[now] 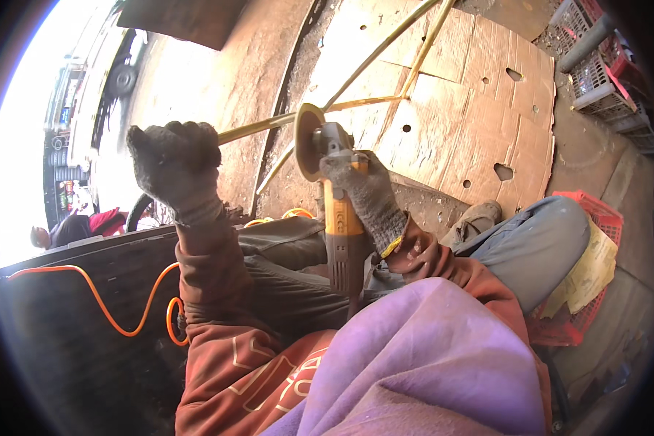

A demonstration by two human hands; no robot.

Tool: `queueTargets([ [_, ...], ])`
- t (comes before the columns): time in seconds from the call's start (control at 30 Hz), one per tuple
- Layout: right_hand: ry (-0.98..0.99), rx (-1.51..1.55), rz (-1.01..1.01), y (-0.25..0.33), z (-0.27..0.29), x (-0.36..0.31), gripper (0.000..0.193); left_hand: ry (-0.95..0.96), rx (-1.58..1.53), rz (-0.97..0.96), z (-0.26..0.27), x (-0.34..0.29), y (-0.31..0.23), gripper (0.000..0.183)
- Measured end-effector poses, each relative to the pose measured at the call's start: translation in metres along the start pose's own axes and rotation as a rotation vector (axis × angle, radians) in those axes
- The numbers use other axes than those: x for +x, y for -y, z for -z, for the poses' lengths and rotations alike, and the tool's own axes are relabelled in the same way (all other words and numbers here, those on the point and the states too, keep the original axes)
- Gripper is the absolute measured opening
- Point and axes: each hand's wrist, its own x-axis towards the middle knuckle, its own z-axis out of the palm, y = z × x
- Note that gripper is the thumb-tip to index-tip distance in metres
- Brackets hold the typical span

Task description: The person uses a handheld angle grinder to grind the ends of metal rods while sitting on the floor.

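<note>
My left hand [174, 163], in a dark knit glove, is closed round the end of a thin yellowish metal bar [254, 129]. The bar runs right, past the disc, and seems to join a bent frame of similar bars [423, 51]. In a grey glove, my right hand [367, 192] grips an orange and black angle grinder [340, 218] near its head. Its round tan disc [307, 145] stands edge-up against the bar or just in front of it; I cannot tell if they touch. Whether the disc is spinning cannot be made out.
Flattened cardboard [479, 109] with holes lies on the ground ahead. A red plastic crate [578, 327] is at my right, and more crates [603, 80] stand at the far right. An orange cord [98, 305] crosses a black surface [73, 349] at left. A person [87, 229] is beyond it.
</note>
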Motion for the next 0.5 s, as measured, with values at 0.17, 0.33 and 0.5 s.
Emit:
queueTargets([
  [0.17, 0.082, 0.114, -0.013, 0.002, -0.016, -0.015, 0.029, -0.022, -0.054, 0.014, 0.002, -0.001, 0.003, 0.056],
  [0.33, 0.049, -0.029, -0.021, -0.010, 0.008, 0.003, 0.029, -0.044, -0.029, 0.007, 0.003, -0.003, 0.004, 0.055],
  [0.5, 0.184, 0.018, 0.052, -0.002, -0.004, -0.013, 0.029, -0.153, -0.146, -0.021, 0.001, -0.007, 0.010, 0.055],
])
